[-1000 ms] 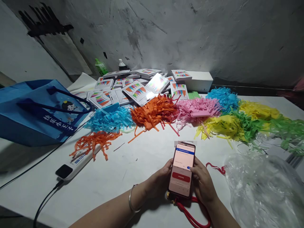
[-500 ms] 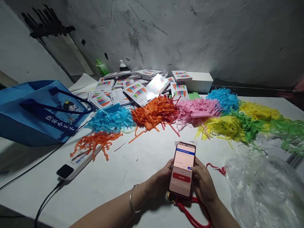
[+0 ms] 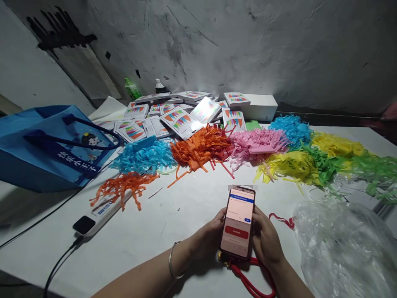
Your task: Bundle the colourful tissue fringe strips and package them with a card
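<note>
A single head-worn camera looks forward and down across the white table (image 3: 149,231), close over the left hand (image 3: 207,238) and right hand (image 3: 266,242) at the near edge, reaching far to the grey wall (image 3: 248,45), with no second view.

Your left hand (image 3: 208,236) and right hand (image 3: 266,241) cover both long edges and the back of the lit, red-cased smartphone (image 3: 238,222); its screen text is too small to read. The red cord lanyard (image 3: 248,278) leaves the frame at the bottom edge. The crumpled clear plastic bag (image 3: 344,248) is cut by the right and bottom edges. The blue fabric tote bag (image 3: 46,149) runs off the left edge. The printing on the white card packets (image 3: 180,118) is too small to tell.
</note>
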